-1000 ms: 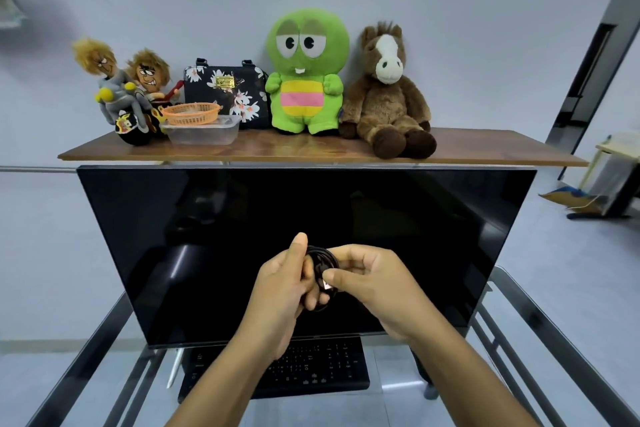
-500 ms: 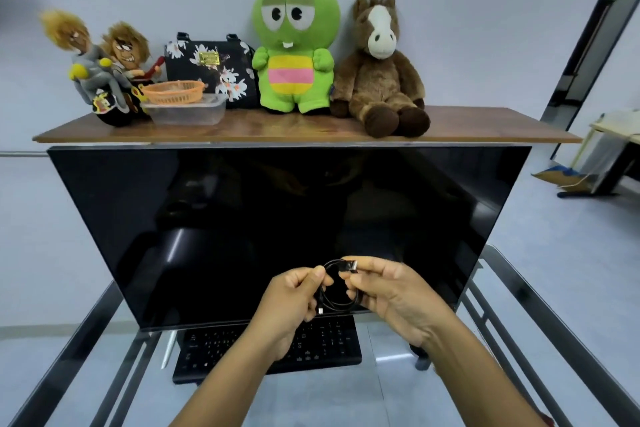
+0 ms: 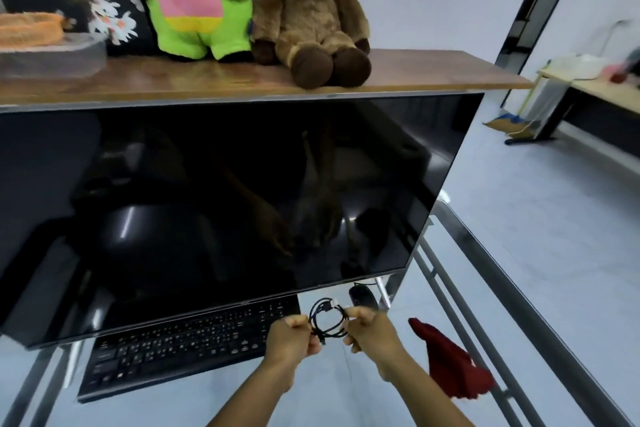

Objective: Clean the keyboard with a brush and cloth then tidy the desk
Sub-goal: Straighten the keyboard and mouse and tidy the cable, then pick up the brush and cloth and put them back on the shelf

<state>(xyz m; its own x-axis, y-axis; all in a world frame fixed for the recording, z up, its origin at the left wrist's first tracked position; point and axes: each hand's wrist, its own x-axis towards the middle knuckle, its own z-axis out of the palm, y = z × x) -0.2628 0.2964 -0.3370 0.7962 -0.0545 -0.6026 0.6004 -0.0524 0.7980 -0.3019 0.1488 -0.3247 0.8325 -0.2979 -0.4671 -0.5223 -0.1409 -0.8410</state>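
You're pinching the coiled cable (image 3: 331,334) from both sides, left hand (image 3: 291,336) and right hand (image 3: 369,333) each curled tight on the loop. It's hanging just right of the keyboard (image 3: 187,343), near side of the mouse (image 3: 362,298). Looks like the tidying step to me, so I'd be trapping that loose plug end under a thumb before setting the coil on the bench (image 3: 512,288), clear of the red cloth (image 3: 450,367), otherwise it's probably springing open.

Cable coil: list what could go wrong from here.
1. The left hand and right hand pinch only the sides of the cable, so its loops may spring apart.
2. The mouse lies just behind the cable; setting it down there could tangle the two.
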